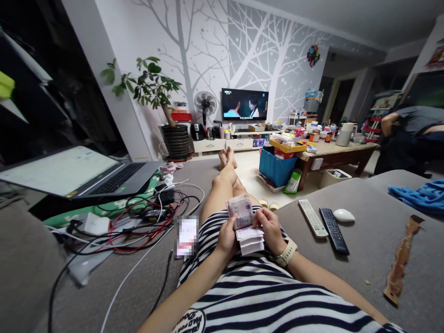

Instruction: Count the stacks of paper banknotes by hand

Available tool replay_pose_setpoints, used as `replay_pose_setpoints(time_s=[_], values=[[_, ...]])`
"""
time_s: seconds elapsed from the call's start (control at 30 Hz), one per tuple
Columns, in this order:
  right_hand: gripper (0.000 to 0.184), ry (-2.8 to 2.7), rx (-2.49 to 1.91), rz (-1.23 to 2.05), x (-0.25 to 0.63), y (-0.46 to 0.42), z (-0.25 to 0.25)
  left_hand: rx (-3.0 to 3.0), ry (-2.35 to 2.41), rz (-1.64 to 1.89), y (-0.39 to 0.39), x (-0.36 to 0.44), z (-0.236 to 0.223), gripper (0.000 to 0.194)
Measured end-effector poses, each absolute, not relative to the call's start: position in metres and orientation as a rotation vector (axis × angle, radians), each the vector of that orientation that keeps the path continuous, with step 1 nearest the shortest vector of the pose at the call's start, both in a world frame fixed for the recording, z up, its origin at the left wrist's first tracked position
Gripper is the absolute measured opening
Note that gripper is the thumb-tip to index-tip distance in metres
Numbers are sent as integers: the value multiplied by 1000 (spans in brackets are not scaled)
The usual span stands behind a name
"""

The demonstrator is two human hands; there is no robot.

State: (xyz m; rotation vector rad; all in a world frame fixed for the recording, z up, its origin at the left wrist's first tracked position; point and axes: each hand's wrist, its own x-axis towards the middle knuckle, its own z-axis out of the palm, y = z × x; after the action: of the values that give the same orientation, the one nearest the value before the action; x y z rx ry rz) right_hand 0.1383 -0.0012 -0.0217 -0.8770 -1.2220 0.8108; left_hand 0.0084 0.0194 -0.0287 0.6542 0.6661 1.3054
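Observation:
A stack of banknotes point(243, 212), purplish with a "5" showing, is gripped in my left hand point(228, 237), its thumb lying over the near side. Below the stack, several notes point(250, 241) hang folded over, pale side up. My right hand point(268, 226) is at the stack's right edge with thumb and fingers pinched on the notes; a watch with a light strap point(287, 252) is on that wrist. Both hands rest above my lap, over black-and-white striped clothing point(239, 282).
Left on the grey sofa lie an open laptop point(114, 178), tangled cables point(138, 217) and a blurred phone-like item point(186, 237). Two remotes point(312, 218), a white mouse point(344, 215) and a brown strip point(404, 259) lie right. Beyond are a cluttered table point(333, 148) and a bending person point(412, 134).

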Motion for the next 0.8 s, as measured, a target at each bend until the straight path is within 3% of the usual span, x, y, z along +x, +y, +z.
replay_pose_setpoints(time_s=[0.4,0.8], values=[[29,-1115,-898,762,138,5,-23,687,689,1245,16,6,-24,28],[29,-1162,-922,771,140,7,-24,716,721,1256,18,6,-26,35]])
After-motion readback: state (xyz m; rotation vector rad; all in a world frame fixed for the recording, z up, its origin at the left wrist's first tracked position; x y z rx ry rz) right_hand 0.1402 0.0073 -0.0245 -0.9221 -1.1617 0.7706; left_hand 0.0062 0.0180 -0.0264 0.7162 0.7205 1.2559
